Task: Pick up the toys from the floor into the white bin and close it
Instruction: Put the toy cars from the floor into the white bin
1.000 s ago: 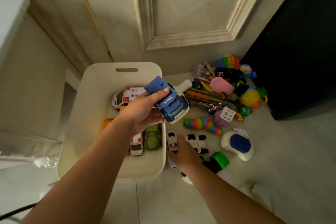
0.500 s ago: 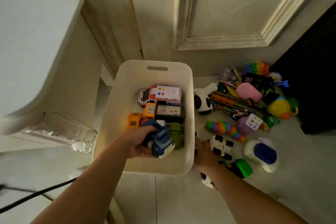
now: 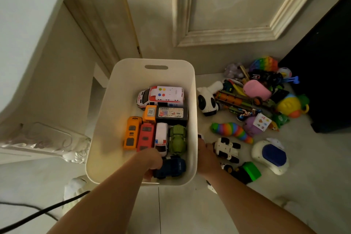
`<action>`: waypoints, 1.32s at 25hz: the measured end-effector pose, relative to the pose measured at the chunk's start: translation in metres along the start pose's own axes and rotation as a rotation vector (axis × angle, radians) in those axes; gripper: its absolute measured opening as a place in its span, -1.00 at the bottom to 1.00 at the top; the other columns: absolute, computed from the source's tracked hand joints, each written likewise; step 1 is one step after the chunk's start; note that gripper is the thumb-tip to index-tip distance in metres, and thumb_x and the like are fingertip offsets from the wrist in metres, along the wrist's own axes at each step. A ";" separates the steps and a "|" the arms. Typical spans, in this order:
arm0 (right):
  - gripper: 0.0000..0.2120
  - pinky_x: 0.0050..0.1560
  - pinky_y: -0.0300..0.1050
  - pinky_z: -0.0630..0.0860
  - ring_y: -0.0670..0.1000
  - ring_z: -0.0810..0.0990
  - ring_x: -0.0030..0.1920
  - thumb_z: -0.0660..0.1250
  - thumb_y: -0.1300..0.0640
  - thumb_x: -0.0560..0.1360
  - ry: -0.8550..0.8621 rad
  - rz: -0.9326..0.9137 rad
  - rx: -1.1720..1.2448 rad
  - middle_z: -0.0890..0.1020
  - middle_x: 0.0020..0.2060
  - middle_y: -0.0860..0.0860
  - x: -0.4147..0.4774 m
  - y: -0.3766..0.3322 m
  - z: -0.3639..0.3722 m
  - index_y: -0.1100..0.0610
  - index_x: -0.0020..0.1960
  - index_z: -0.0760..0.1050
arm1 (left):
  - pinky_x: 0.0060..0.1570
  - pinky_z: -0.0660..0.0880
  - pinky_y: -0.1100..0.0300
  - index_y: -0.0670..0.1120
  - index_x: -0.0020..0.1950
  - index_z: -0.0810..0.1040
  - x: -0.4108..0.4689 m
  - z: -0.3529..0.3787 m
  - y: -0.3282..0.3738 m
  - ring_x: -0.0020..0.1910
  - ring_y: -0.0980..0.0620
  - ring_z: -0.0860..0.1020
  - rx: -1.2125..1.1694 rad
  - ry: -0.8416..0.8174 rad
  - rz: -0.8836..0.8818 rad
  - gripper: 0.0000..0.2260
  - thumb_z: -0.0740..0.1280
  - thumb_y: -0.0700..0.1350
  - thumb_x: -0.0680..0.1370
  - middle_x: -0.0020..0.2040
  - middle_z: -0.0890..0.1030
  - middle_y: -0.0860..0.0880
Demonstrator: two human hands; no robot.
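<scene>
White bin on the floor, toy cars inside, left grip at its near end, fingers curled round a blue truck, right grip low beside the bin, how far closed unclear, toy pile further right

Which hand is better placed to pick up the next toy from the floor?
Likely the right. The right hand is down by the floor beside the bin, next to the white car, with the toy pile on its side. The left hand is inside the bin, holding the truck.
</scene>
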State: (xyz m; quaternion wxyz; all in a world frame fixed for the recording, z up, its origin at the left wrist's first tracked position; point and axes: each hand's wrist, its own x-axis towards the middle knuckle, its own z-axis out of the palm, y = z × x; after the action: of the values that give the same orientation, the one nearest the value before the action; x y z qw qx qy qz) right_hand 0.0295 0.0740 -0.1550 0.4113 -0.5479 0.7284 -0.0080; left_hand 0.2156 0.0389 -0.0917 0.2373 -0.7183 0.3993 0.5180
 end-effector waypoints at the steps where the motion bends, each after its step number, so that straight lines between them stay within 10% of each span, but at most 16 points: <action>1: -0.25 0.12 0.01 0.47 0.21 0.45 0.26 0.38 -0.08 0.46 0.007 0.004 -0.009 0.32 0.29 0.16 0.003 0.001 0.001 -0.04 0.51 0.05 | 0.13 0.58 0.08 -0.23 0.25 0.44 0.004 0.002 0.001 0.08 -0.09 0.62 0.036 -0.001 0.024 -0.77 0.19 -0.22 0.60 0.15 0.59 -0.18; 8: -0.32 0.05 0.01 0.57 0.15 0.54 0.15 0.41 0.01 0.43 0.045 0.019 0.058 0.44 0.22 0.13 0.005 0.004 0.002 -0.07 0.43 0.13 | 0.11 0.59 0.06 -0.23 0.27 0.45 0.006 0.002 -0.006 0.12 -0.14 0.61 -0.019 -0.001 0.007 -0.75 0.17 -0.27 0.61 0.21 0.55 -0.24; 12: -0.31 0.09 0.04 0.57 0.05 0.55 0.17 0.44 -0.04 0.40 0.153 0.096 0.532 0.48 0.25 -0.02 -0.007 -0.008 -0.027 -0.13 0.43 0.19 | -0.13 0.59 0.24 -0.17 0.37 0.41 -0.007 0.000 -0.006 -0.06 -0.01 0.61 0.113 0.009 0.044 -0.69 0.18 -0.24 0.62 0.20 0.57 -0.15; 16: -0.68 -0.21 -0.12 0.52 0.02 0.58 -0.03 0.19 0.19 0.56 0.285 0.084 1.030 0.58 -0.01 0.00 -0.025 -0.041 -0.093 -0.09 0.26 0.37 | 0.15 0.50 0.17 -0.18 0.35 0.41 -0.027 -0.013 -0.005 0.22 -0.04 0.54 0.271 0.140 0.129 -0.71 0.16 -0.17 0.64 0.28 0.52 -0.13; 21: -0.64 -0.14 -0.05 0.55 0.12 0.60 -0.13 0.16 0.16 0.39 0.176 -0.108 1.354 0.64 -0.13 0.11 -0.048 -0.095 -0.139 0.12 0.16 0.50 | 0.02 0.56 0.14 -0.17 0.24 0.51 -0.069 -0.058 -0.013 0.04 -0.05 0.59 -0.086 0.184 0.329 -0.75 0.23 -0.13 0.60 0.13 0.59 -0.12; 27: -0.48 0.14 0.15 0.58 0.14 0.61 0.10 0.28 0.41 0.40 -0.193 -0.148 0.942 0.60 0.15 0.15 -0.063 -0.164 -0.068 0.08 0.30 0.35 | -0.20 0.54 0.22 -0.10 0.34 0.46 -0.087 -0.109 -0.058 -0.07 -0.02 0.56 -0.509 0.300 0.460 -0.70 0.18 -0.21 0.62 0.06 0.59 -0.12; 33: -0.24 0.31 0.06 0.43 0.13 0.42 0.30 0.43 0.28 0.38 -0.307 -0.220 0.072 0.38 0.32 0.05 -0.036 -0.187 0.021 0.02 0.44 0.14 | 0.25 0.39 0.13 0.04 0.39 0.45 -0.086 -0.117 -0.075 0.30 -0.03 0.45 -0.540 0.429 0.561 -0.67 0.17 -0.06 0.63 0.36 0.47 -0.03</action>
State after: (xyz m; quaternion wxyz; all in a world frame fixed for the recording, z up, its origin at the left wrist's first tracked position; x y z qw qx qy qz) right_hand 0.1925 0.0377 -0.0609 0.5337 -0.6038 0.5921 0.0046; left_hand 0.3294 0.0211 0.0244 -0.1972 -0.7095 0.4694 0.4873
